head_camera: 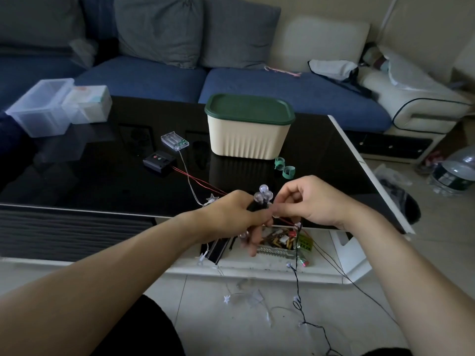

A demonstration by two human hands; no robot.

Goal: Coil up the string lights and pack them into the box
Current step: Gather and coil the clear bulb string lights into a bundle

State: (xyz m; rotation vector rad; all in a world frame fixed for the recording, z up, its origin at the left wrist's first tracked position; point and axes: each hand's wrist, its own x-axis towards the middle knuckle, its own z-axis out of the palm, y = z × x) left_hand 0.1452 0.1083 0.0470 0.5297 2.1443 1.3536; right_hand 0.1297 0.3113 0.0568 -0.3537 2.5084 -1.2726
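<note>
In front of the cream box [248, 136] with its green lid [249, 109] still on, at the near edge of the black table [90, 176], the left hand [231, 214] grips a bundle of coiled string lights [262, 199]; the right hand [316, 201] pinches the wire just beside it, the loose strand trailing down to the floor [257, 330]

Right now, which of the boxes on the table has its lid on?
The cream ribbed box mid-table, capped with a dark green lid. The clear plastic box at the far left corner stands open, no lid on it.
</note>
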